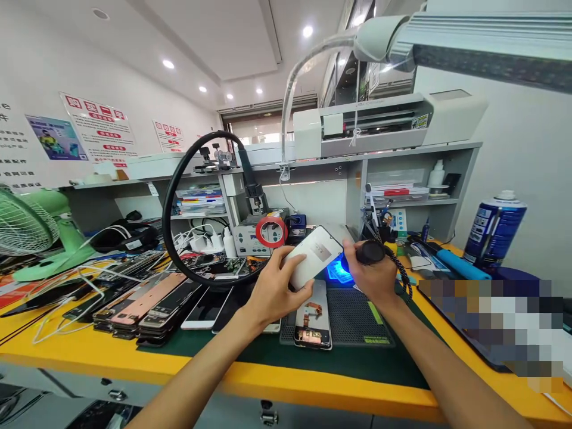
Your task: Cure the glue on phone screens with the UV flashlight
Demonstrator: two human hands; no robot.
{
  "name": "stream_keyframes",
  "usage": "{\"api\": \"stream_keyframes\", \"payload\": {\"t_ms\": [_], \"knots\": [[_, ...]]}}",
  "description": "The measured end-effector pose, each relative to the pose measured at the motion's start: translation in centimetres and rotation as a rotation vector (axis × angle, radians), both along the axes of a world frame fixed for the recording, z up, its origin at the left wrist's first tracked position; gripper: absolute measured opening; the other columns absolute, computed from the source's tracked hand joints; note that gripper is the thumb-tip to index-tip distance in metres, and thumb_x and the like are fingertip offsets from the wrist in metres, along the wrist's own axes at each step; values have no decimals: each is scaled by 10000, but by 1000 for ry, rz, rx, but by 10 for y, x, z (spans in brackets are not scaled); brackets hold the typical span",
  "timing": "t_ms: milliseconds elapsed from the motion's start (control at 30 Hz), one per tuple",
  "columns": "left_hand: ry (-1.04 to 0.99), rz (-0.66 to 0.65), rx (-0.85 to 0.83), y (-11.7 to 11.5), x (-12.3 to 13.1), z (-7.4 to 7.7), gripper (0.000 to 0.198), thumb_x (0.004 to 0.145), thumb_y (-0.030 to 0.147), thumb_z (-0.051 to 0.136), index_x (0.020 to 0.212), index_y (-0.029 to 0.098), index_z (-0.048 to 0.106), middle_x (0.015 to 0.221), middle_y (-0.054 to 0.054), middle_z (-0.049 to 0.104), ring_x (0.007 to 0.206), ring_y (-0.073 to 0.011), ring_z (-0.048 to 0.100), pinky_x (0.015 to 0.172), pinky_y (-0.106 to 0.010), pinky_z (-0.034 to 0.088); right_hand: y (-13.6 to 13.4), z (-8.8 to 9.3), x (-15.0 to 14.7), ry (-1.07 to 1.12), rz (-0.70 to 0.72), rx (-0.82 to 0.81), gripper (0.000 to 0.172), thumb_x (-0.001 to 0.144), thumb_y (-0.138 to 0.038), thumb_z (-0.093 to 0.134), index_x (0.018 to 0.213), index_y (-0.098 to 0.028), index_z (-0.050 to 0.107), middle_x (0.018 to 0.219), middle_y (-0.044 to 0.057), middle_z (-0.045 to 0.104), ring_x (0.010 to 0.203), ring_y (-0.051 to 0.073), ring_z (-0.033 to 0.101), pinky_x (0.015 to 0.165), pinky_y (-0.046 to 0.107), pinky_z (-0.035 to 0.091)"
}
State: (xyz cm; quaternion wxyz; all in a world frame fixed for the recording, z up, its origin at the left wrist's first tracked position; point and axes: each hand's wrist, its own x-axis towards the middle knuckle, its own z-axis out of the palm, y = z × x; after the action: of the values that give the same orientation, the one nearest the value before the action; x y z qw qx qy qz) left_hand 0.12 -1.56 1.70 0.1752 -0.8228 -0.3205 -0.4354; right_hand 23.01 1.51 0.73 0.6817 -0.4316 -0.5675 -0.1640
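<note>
**Centre frame: both hands up over the mat**

The left hand (272,289) is closed around the lower end of a white phone (313,255), thumb on top. The phone is tilted up toward the right and held clear of the bench at frame centre. Just right of it, the right hand (379,279) is curled around a black round tool (370,252), and a braided cord (402,277) hangs past the wrist. The tool sits close to the phone's upper end. A blue glow (337,273) shows between the hands (its source is hidden behind the phone).

Below centre, an opened phone (313,319) lies on the grey mat (357,316). Stacked screens (143,304) lie at lower left, a red tape roll (271,231) is above the left hand, and a blue spray can (494,229) stands at right.
</note>
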Motion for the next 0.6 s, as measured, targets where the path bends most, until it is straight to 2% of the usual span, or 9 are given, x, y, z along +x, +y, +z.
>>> {"api": "stream_keyframes", "payload": {"t_ms": [133,267,433,600], "knots": [[-15,-9,18,4,6,0,603,876,292,670,1419,210,421,1279,-156,499,1172,-258,574,927,-380,562,-5,7,-2,10,12,25,370,931,-470,622,697,-184,653,674,20,682,654,171,683,592,256,504],[-43,-18,91,9,8,-4,742,861,261,687,1507,195,329,1303,-167,523,1228,-277,550,1016,-419,522,-12,13,-6,-6,65,82,315,927,-409,639,698,-192,630,673,10,673,641,150,673,629,243,538],[-73,24,153,11,6,-10,775,834,278,722,1507,194,349,1313,-174,576,1215,-303,562,1028,-471,502,-19,15,-11,-32,141,112,240,909,-367,666,741,-199,628,689,3,673,635,139,670,631,238,554],[-149,-24,42,7,8,-13,712,834,278,727,1452,184,386,1322,-165,569,1244,-282,547,1057,-451,496,-20,14,-14,7,152,102,246,900,-371,678,730,-196,636,681,11,669,628,144,652,635,258,560]]}}
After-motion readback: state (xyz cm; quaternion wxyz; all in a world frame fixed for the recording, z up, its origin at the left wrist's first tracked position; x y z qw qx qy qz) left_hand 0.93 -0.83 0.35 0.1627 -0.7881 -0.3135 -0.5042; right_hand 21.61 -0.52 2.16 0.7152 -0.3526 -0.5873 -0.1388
